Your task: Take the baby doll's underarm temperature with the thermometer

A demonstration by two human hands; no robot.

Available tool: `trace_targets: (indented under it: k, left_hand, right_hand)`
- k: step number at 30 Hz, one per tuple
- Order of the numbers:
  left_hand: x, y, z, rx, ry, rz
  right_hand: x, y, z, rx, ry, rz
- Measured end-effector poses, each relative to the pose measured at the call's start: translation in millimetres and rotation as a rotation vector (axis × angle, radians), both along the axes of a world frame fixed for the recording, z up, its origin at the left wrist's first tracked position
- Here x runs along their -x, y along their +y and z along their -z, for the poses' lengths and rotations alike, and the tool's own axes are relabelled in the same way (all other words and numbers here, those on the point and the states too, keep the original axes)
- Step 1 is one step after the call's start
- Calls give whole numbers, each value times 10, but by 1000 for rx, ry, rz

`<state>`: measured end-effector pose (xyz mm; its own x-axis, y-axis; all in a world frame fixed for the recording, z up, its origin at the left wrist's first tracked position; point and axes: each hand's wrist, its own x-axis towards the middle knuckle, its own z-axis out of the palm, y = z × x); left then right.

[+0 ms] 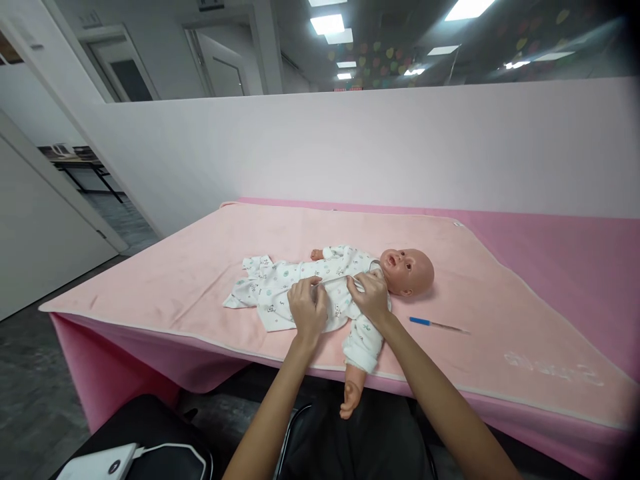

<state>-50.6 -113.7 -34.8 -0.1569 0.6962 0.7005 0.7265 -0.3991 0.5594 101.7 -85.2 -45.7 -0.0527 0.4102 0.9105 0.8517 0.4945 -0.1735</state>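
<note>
A baby doll (417, 272) lies on its back across the table, its head to the right. It wears a white printed baby outfit (280, 287) with flat, loose legs toward the left. My left hand (307, 308) is closed on the front edge of the outfit near the doll's middle. Higher up by the doll's chest, my right hand (371, 293) pinches the same front edge. Between the two hands the cloth is lifted in a fold. One doll arm (353, 390) hangs over the near table edge, and the other rests on the far side.
A pink blanket (185, 247) covers the table. Right of the doll lies a thin stick with a blue handle (430, 323). A white device with a cable (107, 463) sits on a black seat at lower left. A white wall (375, 153) stands behind the table.
</note>
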Motion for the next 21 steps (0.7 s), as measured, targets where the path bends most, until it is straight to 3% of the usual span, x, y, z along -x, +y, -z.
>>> trace_targets:
  k: [21]
  left_hand:
    - [82,-53,36,116,-24,68]
  right_hand:
    - [31,-22,-23,55,0,-33]
